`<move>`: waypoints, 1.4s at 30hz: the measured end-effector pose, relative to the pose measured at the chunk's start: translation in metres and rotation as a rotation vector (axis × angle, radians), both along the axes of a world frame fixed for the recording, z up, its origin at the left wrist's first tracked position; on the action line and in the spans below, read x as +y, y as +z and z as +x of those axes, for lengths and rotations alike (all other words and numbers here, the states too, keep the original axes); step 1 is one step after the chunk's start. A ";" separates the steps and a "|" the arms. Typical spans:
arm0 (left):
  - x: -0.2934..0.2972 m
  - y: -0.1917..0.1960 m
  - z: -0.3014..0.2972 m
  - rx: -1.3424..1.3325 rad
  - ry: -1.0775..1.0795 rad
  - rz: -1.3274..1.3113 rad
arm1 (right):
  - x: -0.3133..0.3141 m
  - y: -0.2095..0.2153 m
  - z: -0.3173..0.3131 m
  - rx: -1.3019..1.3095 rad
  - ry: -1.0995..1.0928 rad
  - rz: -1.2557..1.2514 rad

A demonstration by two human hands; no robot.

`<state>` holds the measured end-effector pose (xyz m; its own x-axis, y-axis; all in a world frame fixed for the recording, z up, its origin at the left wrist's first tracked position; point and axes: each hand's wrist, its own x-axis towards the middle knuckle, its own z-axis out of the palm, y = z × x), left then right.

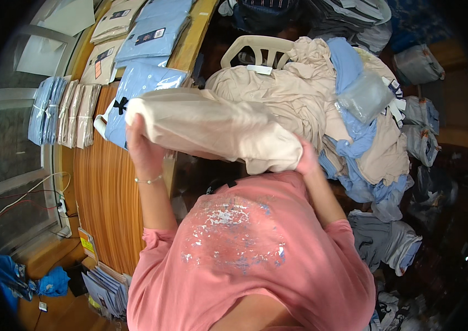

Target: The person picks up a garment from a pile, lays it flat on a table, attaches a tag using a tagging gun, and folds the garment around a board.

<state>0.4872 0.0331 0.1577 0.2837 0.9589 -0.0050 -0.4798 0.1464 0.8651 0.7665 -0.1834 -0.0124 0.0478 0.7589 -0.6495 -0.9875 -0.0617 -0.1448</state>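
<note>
Hands grip one folded beige garment (212, 129), held in the air above the wooden table (107, 193) edge, centre of view. Left hand (143, 146) at 9 o'clock end of the garment, fingers clamped on the fold, thin bracelet (148, 180) on the wrist. Right hand (307, 157) at 3 o'clock end, fingers closed under the cloth; fingertips hidden. Heap of beige and light-blue clothes (350, 127) at 2 o'clock, lying over a white plastic chair (256, 47), clear plastic bag (363, 96) on top. Packed light-blue shirt (140, 83) at 11 o'clock on the table, just behind the garment. Upright bagged shirts in a row (63, 113) at 9 o'clock. Pink shirt (250, 259) of the person at 6 o'clock.
</note>
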 end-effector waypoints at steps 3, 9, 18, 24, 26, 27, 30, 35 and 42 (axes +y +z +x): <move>0.006 0.033 -0.006 -0.108 0.005 0.019 | -0.018 0.045 0.066 -0.202 -0.250 -0.002; 0.034 0.055 -0.005 0.103 -0.021 0.040 | -0.078 0.116 0.170 -0.728 -0.483 0.383; 0.066 0.071 0.061 0.042 -0.432 0.103 | -0.097 0.160 0.230 -0.914 -0.655 0.171; 0.111 0.049 0.061 -0.110 -0.401 -0.075 | -0.078 0.189 0.224 -1.300 -0.446 0.072; 0.112 0.052 0.052 -0.181 -0.346 -0.094 | -0.086 0.191 0.249 -1.385 -0.485 -0.080; 0.093 0.069 0.045 -0.187 -0.264 -0.051 | -0.086 0.200 0.251 -1.403 -0.549 -0.014; 0.063 0.097 -0.022 -0.520 -0.425 -0.038 | -0.078 0.245 0.230 -1.425 -0.602 0.139; -0.040 0.130 -0.148 -0.606 -0.157 0.221 | -0.043 0.274 0.207 -1.425 -0.774 0.407; -0.188 0.141 -0.279 -0.152 0.650 0.552 | 0.108 0.302 0.133 -1.058 -0.142 1.375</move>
